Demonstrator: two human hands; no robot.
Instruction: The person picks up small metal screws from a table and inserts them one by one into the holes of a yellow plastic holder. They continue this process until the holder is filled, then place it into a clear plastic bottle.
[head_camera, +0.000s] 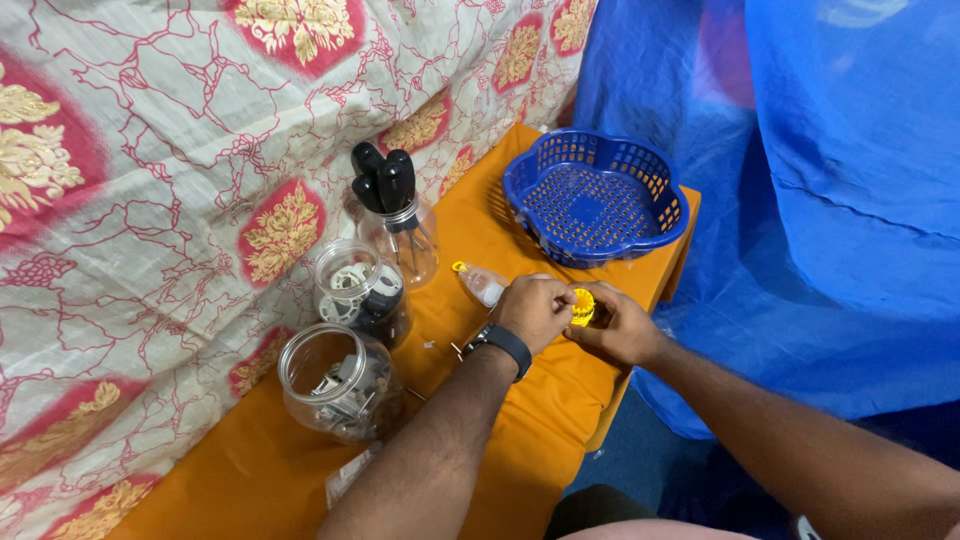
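Observation:
Both my hands meet over the orange-covered table (520, 420), pinching a small yellow ribbed round part (583, 305) between them. My left hand (533, 308) wears a black wristwatch (499, 346) and grips the part from the left. From the right, the fingers of my right hand (617, 325) close on the same part. A small clear bottle with a yellow cap (479, 283) lies just left of my left hand.
A blue perforated plastic basket (596, 198) stands at the table's far end. Along the patterned cloth (150, 200) stand a jar of black-handled tools (398, 222) and two clear jars of small parts (359, 290) (337, 382). Blue tarpaulin (830, 200) hangs on the right.

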